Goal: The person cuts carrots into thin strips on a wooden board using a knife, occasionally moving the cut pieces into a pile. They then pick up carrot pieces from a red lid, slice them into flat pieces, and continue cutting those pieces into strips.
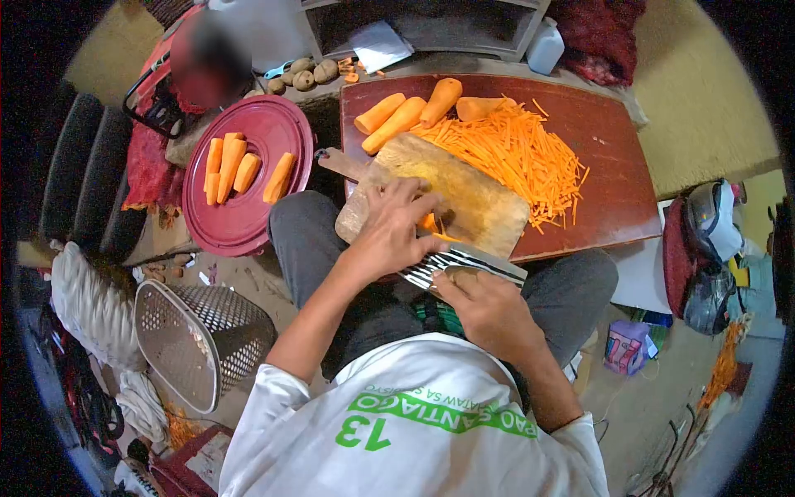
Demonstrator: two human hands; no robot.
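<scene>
On the wooden cutting board [489, 207], my left hand [393, 224] has its fingers bent over a piece of carrot [428, 223], mostly hidden beneath them. My right hand [489, 311] grips a wide-bladed knife [501, 267]; its handle is covered by the hand. Dark and light stripes show on the blade, which lies along the board's near edge, close to my left thumb. Behind the board, a heap of carrot strips [513, 157] spreads over the red-brown table [609, 157]. Several whole peeled carrots [395, 124] lie at the table's far left.
A round red lid [273, 124] at the left carries more peeled carrots [234, 161]. Below it stands a perforated basket [178, 348]. Several brown potatoes [304, 80] lie beyond the table, and a white jug [545, 45] is at the back. Bags [627, 346] sit at the right.
</scene>
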